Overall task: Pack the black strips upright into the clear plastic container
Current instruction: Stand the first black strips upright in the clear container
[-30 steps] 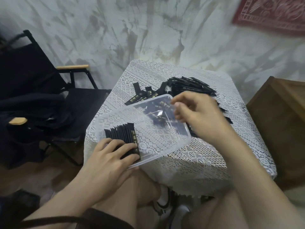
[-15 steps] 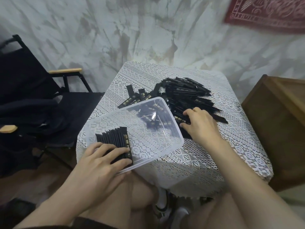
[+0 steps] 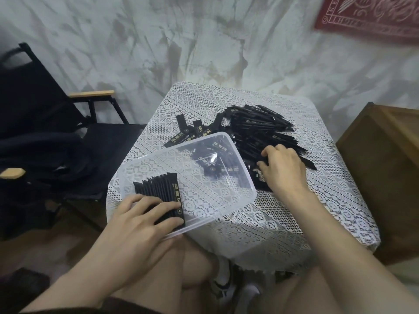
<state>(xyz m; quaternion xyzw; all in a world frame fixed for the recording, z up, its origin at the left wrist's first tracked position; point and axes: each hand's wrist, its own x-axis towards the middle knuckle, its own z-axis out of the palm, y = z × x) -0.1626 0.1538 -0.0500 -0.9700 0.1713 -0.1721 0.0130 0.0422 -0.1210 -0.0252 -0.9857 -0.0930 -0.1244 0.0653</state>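
A clear plastic container (image 3: 226,200) sits tilted on the near left of the small table. A row of black strips (image 3: 158,189) stands on edge in its near left corner. My left hand (image 3: 140,220) lies over that row with straight fingers pressing on the strips. A loose heap of black strips (image 3: 256,128) with gold print covers the table behind and right of the container. My right hand (image 3: 281,168) rests on the heap's near edge, fingers curled down into the strips; whether it holds one is hidden.
The table wears a white lace cloth (image 3: 317,200). A black folding chair (image 3: 45,132) with wooden armrests stands to the left, a brown wooden box (image 3: 385,177) to the right. My bare knees are under the table's near edge.
My right hand left the container's far rim and dropped right onto the strip heap. My left hand stayed on the standing row. The camera view shifted slightly.
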